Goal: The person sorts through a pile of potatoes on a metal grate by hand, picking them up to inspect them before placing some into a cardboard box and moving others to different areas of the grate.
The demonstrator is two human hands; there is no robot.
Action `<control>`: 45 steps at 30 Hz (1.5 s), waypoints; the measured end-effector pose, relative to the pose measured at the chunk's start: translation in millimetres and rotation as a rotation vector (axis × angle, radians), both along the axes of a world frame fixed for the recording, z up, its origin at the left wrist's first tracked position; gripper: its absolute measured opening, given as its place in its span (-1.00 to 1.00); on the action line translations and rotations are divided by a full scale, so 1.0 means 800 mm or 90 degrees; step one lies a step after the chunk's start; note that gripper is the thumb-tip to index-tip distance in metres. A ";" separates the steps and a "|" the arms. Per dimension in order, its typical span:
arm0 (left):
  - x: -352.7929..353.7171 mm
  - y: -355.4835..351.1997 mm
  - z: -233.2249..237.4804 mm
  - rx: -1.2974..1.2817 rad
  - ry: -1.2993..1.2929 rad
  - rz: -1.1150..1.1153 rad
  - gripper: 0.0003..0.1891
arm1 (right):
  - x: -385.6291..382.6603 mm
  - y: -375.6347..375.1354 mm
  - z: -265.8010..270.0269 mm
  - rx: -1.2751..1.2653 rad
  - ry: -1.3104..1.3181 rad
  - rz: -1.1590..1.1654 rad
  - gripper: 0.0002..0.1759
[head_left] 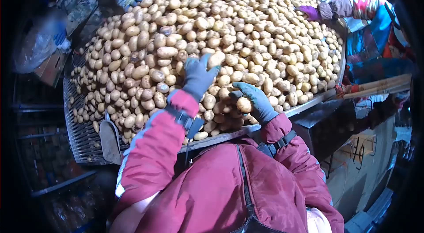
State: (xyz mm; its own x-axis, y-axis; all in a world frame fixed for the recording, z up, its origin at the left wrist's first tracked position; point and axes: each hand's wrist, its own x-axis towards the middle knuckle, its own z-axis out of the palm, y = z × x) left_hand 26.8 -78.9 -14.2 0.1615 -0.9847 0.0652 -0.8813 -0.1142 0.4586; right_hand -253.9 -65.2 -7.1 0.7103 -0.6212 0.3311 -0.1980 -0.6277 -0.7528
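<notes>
A large heap of potatoes (pixel 176 34) covers a slatted metal table in front of me. My left hand (pixel 198 76), in a grey-blue glove, reaches into the heap with thumb and fingers closed about a pale potato (pixel 216 59). Nearer the front edge, my right hand (pixel 256 100), gloved alike, is curled around a smaller yellowish potato (pixel 244 105). Its lower fingers are partly hidden behind that potato. More potatoes lie directly beneath and beside both hands.
A metal scoop-like plate (pixel 110 140) stands at the table's left front, by the slatted rim (pixel 79 138). Across the heap, other people's gloved hands touch potatoes, including a purple glove (pixel 309 12). Wooden poles (pixel 380 85) jut out at right; a cardboard box (pixel 51 67) is at left.
</notes>
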 end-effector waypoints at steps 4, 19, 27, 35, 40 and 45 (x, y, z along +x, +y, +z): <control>-0.126 0.081 0.090 0.142 0.145 -0.203 -0.36 | -0.033 0.023 -0.009 0.938 -0.311 -0.121 -0.58; -0.093 0.078 0.057 -0.062 0.085 0.009 -0.62 | -0.503 0.084 0.041 0.408 -0.030 -0.665 -0.57; -0.145 0.128 0.022 -0.095 -0.074 -0.044 -0.58 | -0.287 0.040 0.069 0.680 -0.250 -0.526 -0.68; -0.125 0.166 0.033 -0.004 -0.087 -0.133 -0.55 | 0.000 -0.054 0.022 0.284 0.049 -0.162 -0.62; -0.077 0.157 0.063 -0.054 0.082 -0.005 -0.57 | 0.083 -0.082 0.053 0.144 0.447 -0.059 -0.53; 0.040 0.137 0.070 -0.169 -0.088 0.061 -0.55 | 0.098 -0.088 0.041 0.075 0.540 -0.001 -0.59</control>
State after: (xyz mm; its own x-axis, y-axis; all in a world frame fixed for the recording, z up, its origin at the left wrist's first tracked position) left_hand 58.8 31.0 42.2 0.2247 -0.9112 0.3453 -0.9284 -0.0926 0.3598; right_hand -175.4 -135.9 25.9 0.6875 -0.6195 -0.3790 -0.7249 -0.5534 -0.4102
